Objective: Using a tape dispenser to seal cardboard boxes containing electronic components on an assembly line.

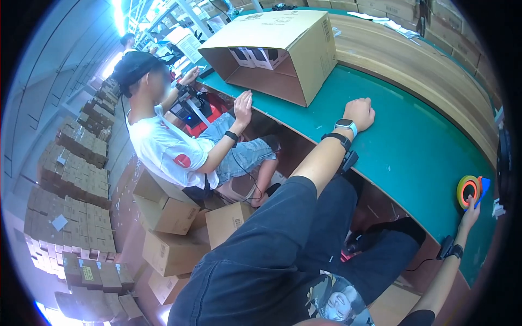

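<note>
Left hand: the left hand [359, 113] is closed in a loose fist, knuckles resting on the green table top [402, 146], with nothing seen in it; one white-faced wristwatch [345, 125] and one black wrist strap [337, 138] sit on that wrist.
Right hand: the right hand [470, 211] is raised at the table's near edge, its fingers touching one orange-and-green tape roll with a blue dispenser handle [470, 189]; whether they grip it cannot be told.
Tape roll: standing on edge on the green table top, far right, well apart from the left hand.
Box: one large open brown cardboard carton [283, 51] lies on its side on the table, holding two small white-and-black packages [256, 57].
Co-worker: one seated person in a white shirt [168, 149], one open hand [242, 106] lifted just beside the carton.
Floor: many stacked brown cartons [76, 185], too many to count.
</note>
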### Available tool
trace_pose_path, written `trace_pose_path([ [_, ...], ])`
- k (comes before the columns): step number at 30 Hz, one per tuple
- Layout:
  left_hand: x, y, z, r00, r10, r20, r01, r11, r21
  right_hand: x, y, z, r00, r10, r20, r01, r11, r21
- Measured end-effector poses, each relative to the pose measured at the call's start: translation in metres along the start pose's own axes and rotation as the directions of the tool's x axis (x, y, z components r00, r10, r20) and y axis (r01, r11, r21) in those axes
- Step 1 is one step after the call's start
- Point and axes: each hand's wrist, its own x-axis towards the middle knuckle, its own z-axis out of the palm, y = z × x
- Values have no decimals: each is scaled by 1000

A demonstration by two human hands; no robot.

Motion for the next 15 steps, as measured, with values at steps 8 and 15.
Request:
trace_pose_path([
  [8, 0, 0, -1, 1000, 3, 8, -3, 1000, -16, -3, -3, 1, 1000, -14, -27, 14, 1000, -25],
  [15, -1, -1, -1, 1000, -10, 6, 10, 1000, -18, 0, 1, -1, 1000, -9, -18, 8, 999, -37],
])
